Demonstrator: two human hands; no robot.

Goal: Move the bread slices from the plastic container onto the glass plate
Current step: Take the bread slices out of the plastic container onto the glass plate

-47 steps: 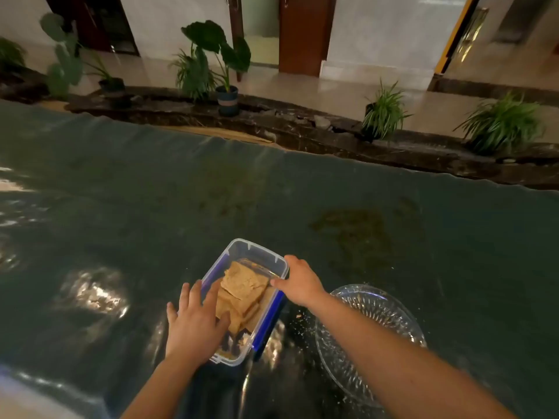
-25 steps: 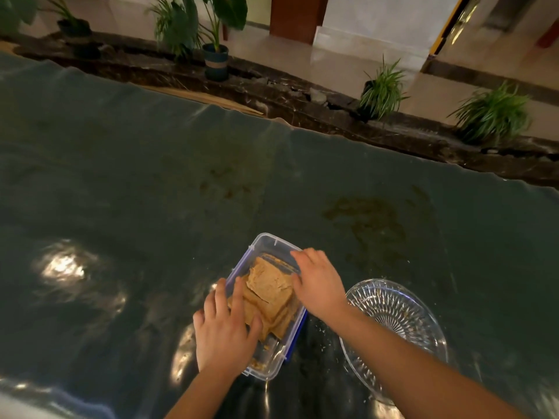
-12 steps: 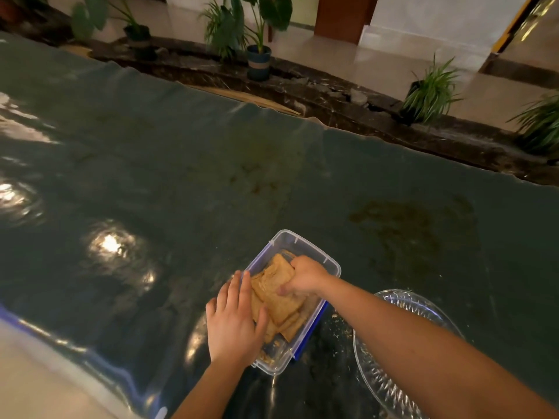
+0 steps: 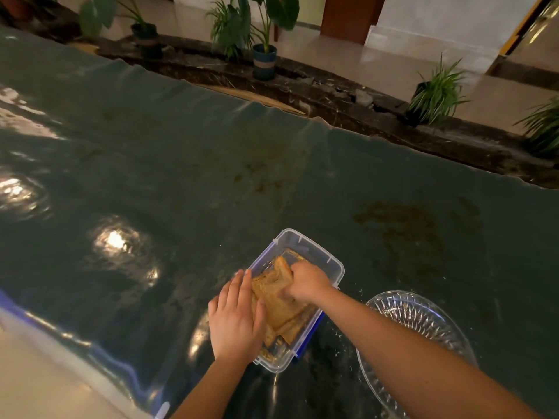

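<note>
— How are the hands placed?
— The left hand lies flat, fingers together, on the plastic container's near-left edge. The right hand reaches in, curled shut on the top bread slice.
— Counts?
— One container, one empty glass plate just right; the slices overlap, number unclear.

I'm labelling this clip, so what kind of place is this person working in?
Probably a lobby or entrance hall of a large building, not a kitchen. Beyond the plastic-covered table runs a dark stone ledge lined with potted plants, with polished floor tiles and a wooden door behind.
</note>
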